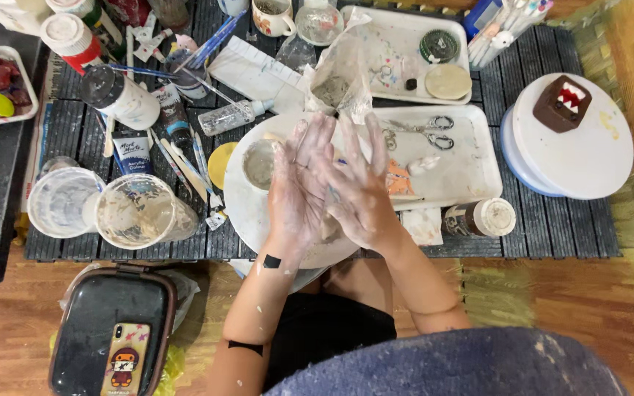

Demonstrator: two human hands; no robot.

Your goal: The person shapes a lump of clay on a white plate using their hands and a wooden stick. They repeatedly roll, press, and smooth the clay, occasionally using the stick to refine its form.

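In the middle of the frame the left hand (pixel 296 183) and the right hand (pixel 357 187) press flat together, palms meeting, fingers spread and pointing up the frame, both smeared with pale clay. Whether anything lies pinched between the palms cannot be told.

Directly under them sits a round white board (pixel 240 202), with a small grey clay cup (pixel 260 163) on it just left of the left hand's fingers. Behind the fingertips a long white tray (pixel 471 172) holds scissors (pixel 427 132), touching the board's right side. A crumpled clear bag of grey clay (pixel 340 81) stands just above the fingertips.

At lower right of the hands a small jar (pixel 482 218) lies on its side. Two clear plastic cups (pixel 104 209) stand left of the board, with paint tubes (pixel 130 152) and brushes above them. At far right a brown block (pixel 563 103) rests on a white turntable (pixel 588 158). A dark lidded box with a phone (pixel 122 359) sits at lower left.
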